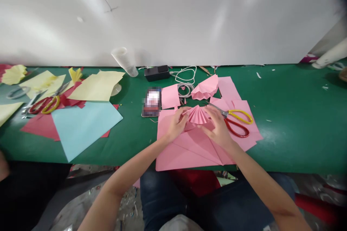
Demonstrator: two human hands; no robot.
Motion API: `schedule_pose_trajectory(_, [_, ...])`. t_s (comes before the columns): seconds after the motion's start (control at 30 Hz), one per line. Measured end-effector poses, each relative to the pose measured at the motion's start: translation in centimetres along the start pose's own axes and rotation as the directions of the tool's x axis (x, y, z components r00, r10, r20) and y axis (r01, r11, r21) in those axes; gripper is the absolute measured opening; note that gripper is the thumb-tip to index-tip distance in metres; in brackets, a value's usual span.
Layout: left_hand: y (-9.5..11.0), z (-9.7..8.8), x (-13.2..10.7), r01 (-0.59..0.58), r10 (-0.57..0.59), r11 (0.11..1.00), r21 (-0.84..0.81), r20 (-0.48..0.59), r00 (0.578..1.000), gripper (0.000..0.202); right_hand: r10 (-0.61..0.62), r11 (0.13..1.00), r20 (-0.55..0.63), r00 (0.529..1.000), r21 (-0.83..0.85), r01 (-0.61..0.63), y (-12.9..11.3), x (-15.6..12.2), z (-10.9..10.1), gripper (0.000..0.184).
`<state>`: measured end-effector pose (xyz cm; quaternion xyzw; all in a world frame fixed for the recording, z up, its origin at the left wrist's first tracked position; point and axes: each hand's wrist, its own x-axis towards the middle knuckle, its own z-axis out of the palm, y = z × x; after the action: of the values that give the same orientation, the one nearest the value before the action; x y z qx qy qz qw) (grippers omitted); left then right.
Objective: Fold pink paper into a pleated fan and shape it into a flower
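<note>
A small pleated pink paper fan (197,114) lies on a stack of pink paper sheets (189,148) at the table's near edge. My left hand (177,124) pinches the fan's left side. My right hand (218,126) rests on its right side with fingers pressing down on the paper. A second, larger folded pink fan (205,87) sits just behind. Red and yellow scissors (235,121) lie on the pink sheets right beside my right hand.
A phone (152,101), a black box (157,73) with a white cable (187,77) and a tipped plastic cup (124,61) sit behind on the green table (292,115). Left lie light blue (84,124), yellow (96,86) and red sheets with more scissors (45,104).
</note>
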<state>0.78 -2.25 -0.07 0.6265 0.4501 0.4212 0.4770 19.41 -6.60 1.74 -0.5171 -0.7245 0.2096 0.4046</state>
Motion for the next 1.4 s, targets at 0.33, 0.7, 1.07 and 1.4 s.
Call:
schedule_pose_trajectory(0.33, [0.6, -0.1, -0.1, -0.097, 0.094, 0.993, 0.072, 0.043, 0.995, 0.031, -0.018, 0.999, 0.088, 0.996, -0.032, 0.021, -0.3, 0.1, 0.2, 0.036])
schedule_pose_trajectory(0.7, [1.0, -0.1, -0.5, -0.092, 0.073, 0.993, 0.078, 0.216, 0.974, 0.046, 0.268, 0.856, 0.222, 0.937, 0.391, -0.338, -0.4, 0.3, 0.5, 0.013])
schedule_pose_trajectory(1.07, [0.6, -0.4, -0.4, -0.081, 0.064, 0.992, 0.094, 0.175, 0.982, 0.038, 0.348, 0.872, 0.165, 0.923, 0.305, -0.383, -0.1, 0.5, 0.3, 0.011])
schedule_pose_trajectory(1.4, [0.2, -0.9, 0.4, 0.059, -0.059, 0.997, -0.054, -0.008, 0.998, 0.046, 0.411, 0.846, 0.09, 0.907, 0.334, -0.416, 0.5, 0.6, 0.0, 0.009])
